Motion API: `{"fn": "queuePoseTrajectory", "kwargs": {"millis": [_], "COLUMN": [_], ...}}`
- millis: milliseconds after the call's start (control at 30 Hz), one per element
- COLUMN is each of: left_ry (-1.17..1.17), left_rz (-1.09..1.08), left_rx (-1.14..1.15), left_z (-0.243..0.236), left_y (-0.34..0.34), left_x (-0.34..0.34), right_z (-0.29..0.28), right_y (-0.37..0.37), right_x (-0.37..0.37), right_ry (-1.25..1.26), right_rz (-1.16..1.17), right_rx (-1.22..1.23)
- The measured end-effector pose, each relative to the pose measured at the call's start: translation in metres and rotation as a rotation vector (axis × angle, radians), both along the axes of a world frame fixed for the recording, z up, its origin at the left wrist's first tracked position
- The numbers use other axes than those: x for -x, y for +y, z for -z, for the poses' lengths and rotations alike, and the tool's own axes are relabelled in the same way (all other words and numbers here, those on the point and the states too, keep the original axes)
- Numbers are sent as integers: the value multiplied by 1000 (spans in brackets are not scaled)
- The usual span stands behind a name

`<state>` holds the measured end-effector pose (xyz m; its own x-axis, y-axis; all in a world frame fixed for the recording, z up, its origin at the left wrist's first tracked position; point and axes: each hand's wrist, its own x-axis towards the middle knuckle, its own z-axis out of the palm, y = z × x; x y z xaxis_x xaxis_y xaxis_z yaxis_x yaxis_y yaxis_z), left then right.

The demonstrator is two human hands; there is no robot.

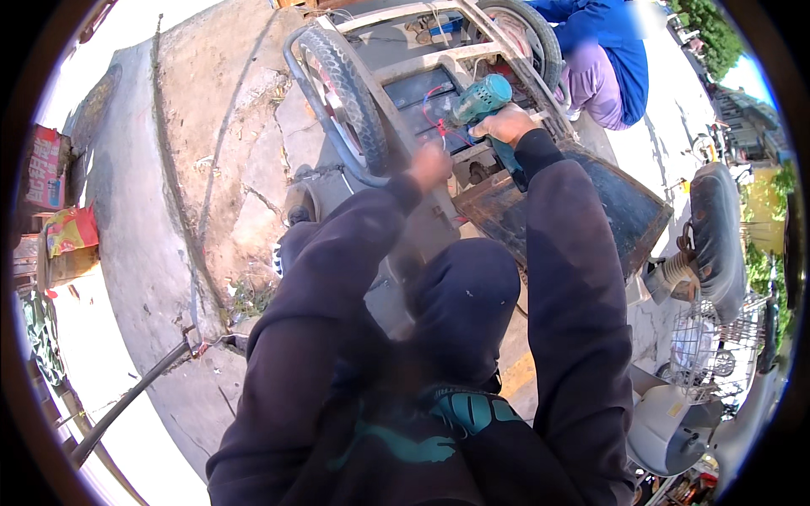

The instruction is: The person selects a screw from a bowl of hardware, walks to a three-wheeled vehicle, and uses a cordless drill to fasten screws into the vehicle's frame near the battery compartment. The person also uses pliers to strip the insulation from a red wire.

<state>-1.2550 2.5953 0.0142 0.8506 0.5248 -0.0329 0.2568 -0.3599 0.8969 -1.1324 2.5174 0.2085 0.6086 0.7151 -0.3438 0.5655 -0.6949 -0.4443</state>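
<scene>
My right hand grips a teal power drill, held over the rusty metal frame of an upturned cart. My left hand is closed and slightly blurred just left of the drill, beside the frame; what its fingers hold, if anything, is hidden. Thin red wires run over a dark panel under the drill. A tyred wheel stands at the frame's left. A dark square board lies tilted to the right, under my right sleeve.
A person in blue crouches beside the far right wheel. A seat, wire basket and grey scooter body stand at the right. A cracked concrete kerb runs along the left, with boxes beyond it.
</scene>
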Motion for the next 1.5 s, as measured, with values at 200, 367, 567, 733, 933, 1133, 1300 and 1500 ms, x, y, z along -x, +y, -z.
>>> {"fn": "queuePoseTrajectory", "kwargs": {"millis": [200, 367, 567, 733, 933, 1133, 1300, 1500], "left_ry": [62, 103, 211, 233, 256, 254, 180, 173], "left_rz": [-75, 113, 195, 234, 225, 359, 203, 273], "left_rx": [3, -413, -491, -570, -448, -443, -383, -481], "left_z": [-15, -32, -49, -47, -43, -60, -50, -56], "left_y": [-28, -27, -28, -23, -19, -10, -8, -6], "left_x": [10, 23, 27, 24, 16, 22, 14, 25], "right_z": [51, 53, 33, 33, 42, 28, 43, 64], "right_y": [-14, -13, -5, -2, 4, 25, 42, 40], "right_x": [-49, -45, -25, -20, -23, -18, -28, -40], "right_ry": [199, 400, 372, 369, 262, -144, -325, -328], "right_rz": [-52, 17, 99, 105, -13, -443, -651, -575], "right_rx": [34, -87, 52, 25, -4, 215, 387, 285]}}
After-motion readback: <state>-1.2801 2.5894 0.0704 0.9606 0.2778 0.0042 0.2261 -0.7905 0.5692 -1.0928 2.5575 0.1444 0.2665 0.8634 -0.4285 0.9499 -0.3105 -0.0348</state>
